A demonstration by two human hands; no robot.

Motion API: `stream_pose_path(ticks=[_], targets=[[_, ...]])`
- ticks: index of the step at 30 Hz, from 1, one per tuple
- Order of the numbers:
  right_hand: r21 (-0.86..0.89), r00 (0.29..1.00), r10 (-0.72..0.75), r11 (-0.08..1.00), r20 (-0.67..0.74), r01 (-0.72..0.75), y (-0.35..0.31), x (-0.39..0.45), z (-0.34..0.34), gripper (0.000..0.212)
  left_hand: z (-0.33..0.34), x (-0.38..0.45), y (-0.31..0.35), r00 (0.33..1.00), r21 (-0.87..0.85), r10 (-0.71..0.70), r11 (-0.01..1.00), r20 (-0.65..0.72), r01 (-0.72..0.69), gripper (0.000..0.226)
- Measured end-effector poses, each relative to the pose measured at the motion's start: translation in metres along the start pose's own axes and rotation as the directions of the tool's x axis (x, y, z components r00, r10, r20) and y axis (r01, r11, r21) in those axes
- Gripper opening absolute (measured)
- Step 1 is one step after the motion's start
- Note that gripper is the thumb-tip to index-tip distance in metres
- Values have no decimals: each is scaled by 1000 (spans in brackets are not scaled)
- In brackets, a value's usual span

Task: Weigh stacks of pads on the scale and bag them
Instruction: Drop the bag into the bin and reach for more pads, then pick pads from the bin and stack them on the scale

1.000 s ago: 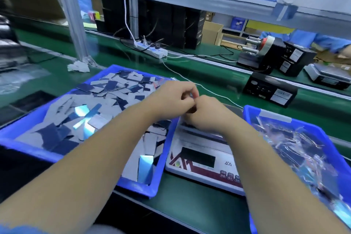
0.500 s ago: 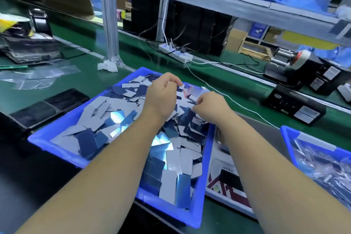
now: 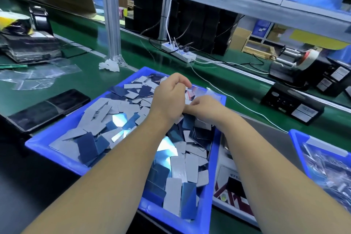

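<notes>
A blue tray (image 3: 57, 137) full of loose grey and dark blue pads (image 3: 95, 119) lies in front of me. Both hands are together over its far right corner. My left hand (image 3: 169, 97) has its fingers curled and pinches a small clear bag (image 3: 204, 91) with a red strip. Beside it, touching, my right hand (image 3: 207, 108) curls its fingers at the same bag; what lies under them is hidden. The scale (image 3: 228, 201) stands just right of the tray, its grey pan (image 3: 266, 131) partly behind my right forearm.
A second blue bin (image 3: 298, 138) of bagged pads sits at the right edge. A black phone (image 3: 47, 108) and loose clear bags (image 3: 38, 78) lie to the left. A metal post (image 3: 112, 24), power strip (image 3: 178, 52), tape dispenser (image 3: 296, 59) and black box (image 3: 290, 103) stand behind.
Both hands moved left from above the scale to the far right corner of the pad tray. My view swung left, so the scale and right bin slid toward the frame's edge.
</notes>
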State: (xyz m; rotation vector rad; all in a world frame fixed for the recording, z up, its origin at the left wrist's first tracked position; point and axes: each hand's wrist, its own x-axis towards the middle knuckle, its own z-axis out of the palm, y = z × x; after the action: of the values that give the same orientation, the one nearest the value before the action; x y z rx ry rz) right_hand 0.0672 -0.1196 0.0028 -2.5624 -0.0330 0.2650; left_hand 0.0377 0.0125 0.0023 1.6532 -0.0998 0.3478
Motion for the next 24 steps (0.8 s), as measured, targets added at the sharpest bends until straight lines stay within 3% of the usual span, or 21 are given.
stream_pose_path(ticks=[4,7,10,16,24], targets=[[-8,988,-101,995,116,103,1,-2,-4,76,-1,-1,0,1000,1,-3,1000,-11,3,29],[-2,968,-167,985,186,170,6,-5,-9,49,-1,0,-1,1000,0,-5,1000,-7,5,30],[-63,962,-206,973,178,220,6,-8,-9,39,-2,0,0,1000,-5,-4,1000,-6,4,27],[37,958,-244,970,154,241,6,-15,-19,22,-4,2,1,1000,-22,-7,1000,-16,7,28],[201,954,-291,941,72,272,13,-14,-28,46,-5,3,-2,999,-14,-13,1000,-38,12,26]])
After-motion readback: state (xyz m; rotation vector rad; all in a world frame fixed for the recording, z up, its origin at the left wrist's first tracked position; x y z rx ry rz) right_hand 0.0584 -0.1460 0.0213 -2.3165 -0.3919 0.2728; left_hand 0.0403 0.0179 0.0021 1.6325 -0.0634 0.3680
